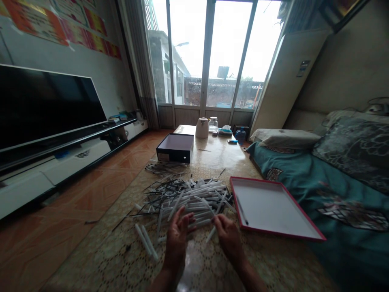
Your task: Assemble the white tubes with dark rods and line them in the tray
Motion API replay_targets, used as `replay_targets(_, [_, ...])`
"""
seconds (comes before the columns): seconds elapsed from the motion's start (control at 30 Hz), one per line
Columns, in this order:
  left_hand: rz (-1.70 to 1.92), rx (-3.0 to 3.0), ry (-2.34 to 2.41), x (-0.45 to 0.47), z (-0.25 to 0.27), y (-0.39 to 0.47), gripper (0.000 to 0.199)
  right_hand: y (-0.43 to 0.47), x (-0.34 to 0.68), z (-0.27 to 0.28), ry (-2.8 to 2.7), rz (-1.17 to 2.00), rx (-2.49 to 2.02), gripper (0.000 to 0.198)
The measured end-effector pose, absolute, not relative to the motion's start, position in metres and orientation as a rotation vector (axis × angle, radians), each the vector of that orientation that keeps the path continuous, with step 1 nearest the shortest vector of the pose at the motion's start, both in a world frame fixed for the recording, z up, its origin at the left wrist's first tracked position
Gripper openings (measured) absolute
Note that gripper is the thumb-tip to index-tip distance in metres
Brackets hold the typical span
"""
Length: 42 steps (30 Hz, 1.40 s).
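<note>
A loose heap of white tubes (pixel 197 202), like pen barrels, lies on the table mixed with thin black sticks (pixel 164 190) that look like pen refills. At the heap's near edge is my left hand (pixel 178 233), its fingers partly spread and nothing visible between them. My right hand (pixel 227 235) is closed in a pinch, to the right of it, with a thin white tube (pixel 210 235) at its fingertips; the grip itself is partly hidden. Two white tubes (pixel 146 242) lie apart, left of my left hand.
A red-edged box lid (pixel 278 234) lies at right, with a dark pen-like stick (pixel 243 211) inside. Beyond the heap stands an open dark box (pixel 174 156). Farther back are a kettle (pixel 202 128), a glass jar (pixel 213 123) and a tissue pack (pixel 225 129). A bed or sofa (pixel 291 174) borders the right.
</note>
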<state>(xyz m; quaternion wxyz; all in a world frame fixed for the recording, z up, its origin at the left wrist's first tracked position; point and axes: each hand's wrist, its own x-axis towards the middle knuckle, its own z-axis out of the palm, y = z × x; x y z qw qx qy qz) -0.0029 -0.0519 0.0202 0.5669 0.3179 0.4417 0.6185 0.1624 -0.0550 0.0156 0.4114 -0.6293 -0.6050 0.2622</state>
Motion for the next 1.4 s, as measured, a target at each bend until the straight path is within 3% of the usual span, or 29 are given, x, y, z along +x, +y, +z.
replay_targets(0.2, [1.322, 0.988, 1.233, -0.004, 0.002, -0.074, 0.037, -0.021, 0.262, 0.011, -1.444, 0.085, -2.257, 0.035])
replay_targets(0.4, [1.293, 0.993, 1.233, -0.004, -0.01, -0.071, 0.036, 0.005, 0.297, -0.001, -1.454, 0.056, -2.387, 0.027])
replay_targets(0.8, [1.316, 0.972, 1.214, -0.005, -0.015, -0.071, 0.036, 0.003, 0.283, -0.008, -1.578, 0.114, -2.316, 0.03])
replay_targets(0.97, [1.314, 0.959, 1.215, -0.003, -0.009, -0.072, 0.036, 0.003, 0.263, 0.008, -1.649, 0.029, -2.223, 0.028])
replay_targets(1.2, [1.302, 0.982, 1.199, -0.003, -0.01, -0.073, 0.034, 0.003, 0.223, 0.013, -1.949, -0.339, -2.086, 0.015])
replay_targets(1.4, [1.299, 1.161, 1.24, -0.002, -0.006, -0.075, 0.027, -0.013, 0.204, 0.016, -1.91, -0.272, -1.869, 0.013])
